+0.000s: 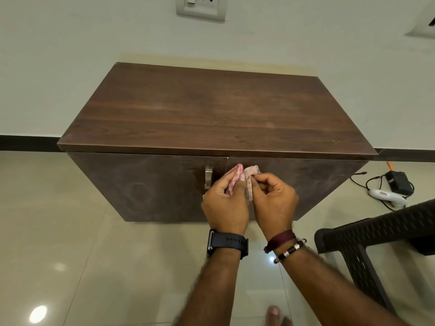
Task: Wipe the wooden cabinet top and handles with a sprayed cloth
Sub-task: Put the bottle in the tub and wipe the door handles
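Note:
A low dark wooden cabinet stands against the wall, its bare top [211, 114] facing me. Two doors close its front. A metal handle [208, 178] shows on the left door, near the centre seam. A pink-and-white checked cloth [237, 176] is bunched in front of the seam, just right of that handle. My left hand [224, 208] grips the cloth's left part and my right hand [274, 203] pinches its right part. The cloth and hands hide the spot where the right door's handle would be.
A black woven plastic chair [376, 234] stands at the right, close to my right forearm. A white glue gun [388, 196] and a black adapter with cables [397, 181] lie on the tiled floor right of the cabinet. A wall socket [201, 7] sits above.

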